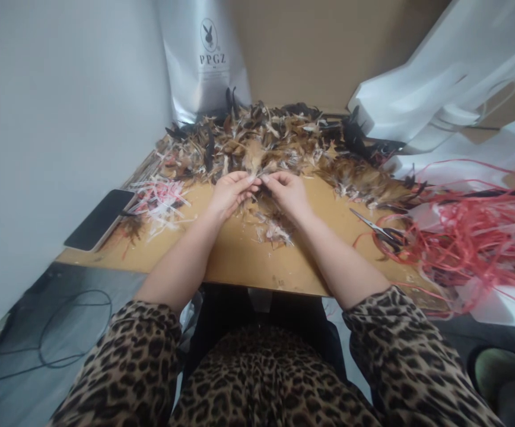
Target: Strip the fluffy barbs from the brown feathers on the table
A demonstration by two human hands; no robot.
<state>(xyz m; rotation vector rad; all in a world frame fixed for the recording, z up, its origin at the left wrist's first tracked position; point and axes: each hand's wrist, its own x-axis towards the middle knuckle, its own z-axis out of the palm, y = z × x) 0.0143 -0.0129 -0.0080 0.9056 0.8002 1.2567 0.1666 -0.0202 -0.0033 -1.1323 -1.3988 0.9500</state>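
Over the middle of the wooden table, my left hand (pixel 236 193) and my right hand (pixel 286 193) meet with fingertips pinched. Between them they hold a light brown feather (pixel 253 157) by its lower end, its fluffy part pointing away from me. Both hands are closed on it. Right behind it spreads a large heap of brown and black feathers (pixel 284 133). Some loose feather scraps (pixel 277 231) lie on the table below my hands. To the right, a bundle of brown feathers (pixel 368 181) rests near a pair of scissors (pixel 377 228).
A phone (pixel 99 219) lies at the table's left edge, beside a pile of white and pink quill strips (pixel 162 198). Tangled red string (pixel 475 243) covers the right side. A silvery bag (pixel 208 65) stands at the back, and a white lamp-like object (pixel 453 115) at the right.
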